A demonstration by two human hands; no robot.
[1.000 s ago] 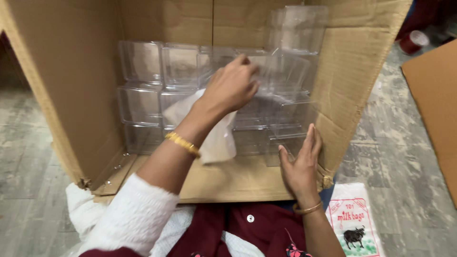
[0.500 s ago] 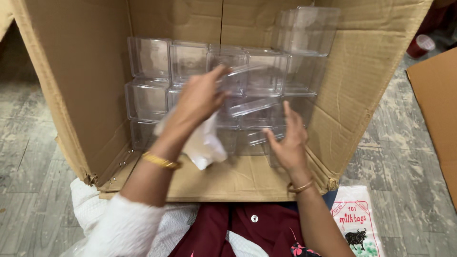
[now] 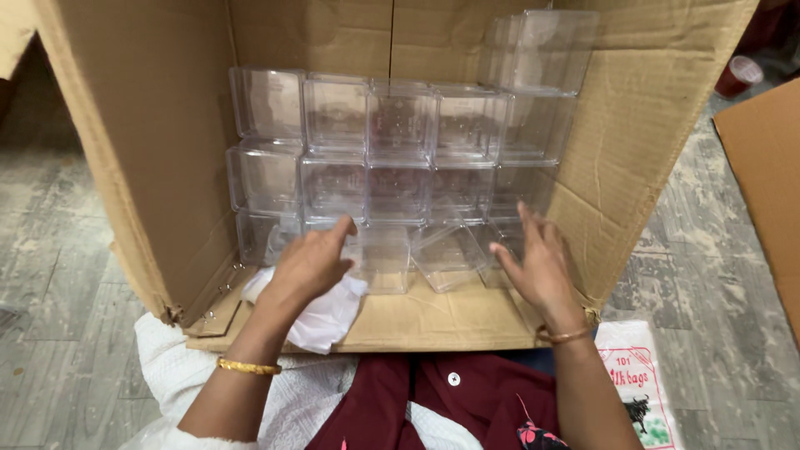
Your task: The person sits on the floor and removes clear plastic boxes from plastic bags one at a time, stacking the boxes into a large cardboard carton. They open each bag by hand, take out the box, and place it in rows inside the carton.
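A big cardboard box [image 3: 633, 158] lies on its side and opens toward me. Clear plastic square containers [image 3: 400, 133] are stacked in rows against its back. My left hand [image 3: 310, 265] is low in the box, holding a white cloth [image 3: 321, 312] under the palm, with a finger on a clear container [image 3: 383, 258] in the bottom row. My right hand [image 3: 537, 267] is spread open beside a tilted clear container [image 3: 446, 254] that sits loose in the bottom row; its fingers are close to that container, touching or not I cannot tell.
One clear container [image 3: 542, 50] sits alone on top of the stack at the upper right. A printed plastic bag [image 3: 637, 379] lies on the grey floor at my right. A flat cardboard sheet [image 3: 762, 175] lies farther right, and a red cup [image 3: 737, 77] beyond it.
My left hand came down with the cloth from the upper rows to the bottom row. A container now sits tilted in the bottom row. My right hand shifted slightly right.
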